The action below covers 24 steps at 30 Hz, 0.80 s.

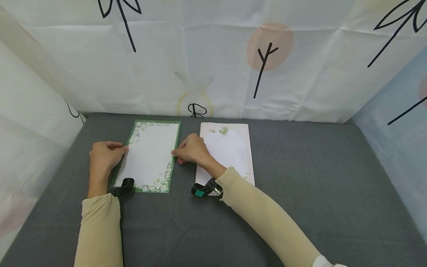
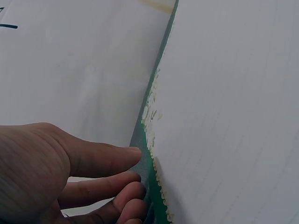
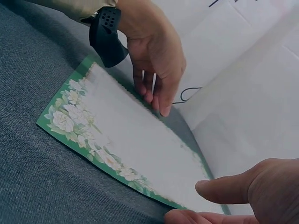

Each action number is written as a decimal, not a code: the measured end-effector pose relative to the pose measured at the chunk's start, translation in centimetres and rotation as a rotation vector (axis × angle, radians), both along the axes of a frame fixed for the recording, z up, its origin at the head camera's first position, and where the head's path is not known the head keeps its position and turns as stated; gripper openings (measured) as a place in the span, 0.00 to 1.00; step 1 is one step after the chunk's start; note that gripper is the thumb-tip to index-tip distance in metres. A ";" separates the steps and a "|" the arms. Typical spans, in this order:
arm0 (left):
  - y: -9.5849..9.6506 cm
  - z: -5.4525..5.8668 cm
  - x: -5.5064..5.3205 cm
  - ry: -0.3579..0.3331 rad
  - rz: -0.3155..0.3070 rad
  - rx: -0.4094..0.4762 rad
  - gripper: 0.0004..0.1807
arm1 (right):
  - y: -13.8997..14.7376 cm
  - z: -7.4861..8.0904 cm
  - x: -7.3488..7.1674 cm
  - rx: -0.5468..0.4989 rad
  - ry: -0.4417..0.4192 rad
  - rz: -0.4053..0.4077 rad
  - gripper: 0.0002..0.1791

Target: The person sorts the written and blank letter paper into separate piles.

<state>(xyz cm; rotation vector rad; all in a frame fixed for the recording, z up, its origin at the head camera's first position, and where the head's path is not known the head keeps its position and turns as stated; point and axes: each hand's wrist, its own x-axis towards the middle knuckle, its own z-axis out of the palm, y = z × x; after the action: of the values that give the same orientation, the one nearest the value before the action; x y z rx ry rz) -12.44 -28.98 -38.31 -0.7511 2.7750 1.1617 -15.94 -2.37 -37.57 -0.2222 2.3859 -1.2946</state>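
Note:
A sheet of letter paper with a green, flower-printed border lies at the left of the grey table. Beside its left edge is my left hand, thumb and fingers loosely bent, the fingertips right at the edge in the left wrist view. Across the sheet, my right hand pinches the right edge, thumb on top and fingers at the underside. In the right wrist view the sheet bows slightly between the two hands. A paler letter sheet with a cream border lies to the right, partly hidden under the right forearm.
Grey cloth covers the table. White printed curtains hang along its back and sides. Each wrist wears a black camera mount, and the left one overlaps the green sheet's lower left corner in the head view.

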 end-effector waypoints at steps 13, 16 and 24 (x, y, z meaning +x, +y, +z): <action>3.3 3.0 0.6 0.210 -0.210 0.034 0.25 | 5.6 1.4 0.2 -0.195 0.091 0.025 0.12; 5.2 3.7 0.7 0.259 -0.271 0.056 0.24 | 7.7 1.6 0.5 -0.215 0.124 -0.009 0.13; 10.1 2.4 -0.4 0.276 -0.406 0.162 0.18 | 13.9 1.2 1.5 -0.216 0.172 -0.156 0.15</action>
<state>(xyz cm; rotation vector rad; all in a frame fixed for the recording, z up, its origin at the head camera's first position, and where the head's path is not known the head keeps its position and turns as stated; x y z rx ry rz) -12.85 -18.90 -35.92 -0.0055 2.7983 1.4612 -14.44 11.49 -36.41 -0.2224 2.4430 -1.6702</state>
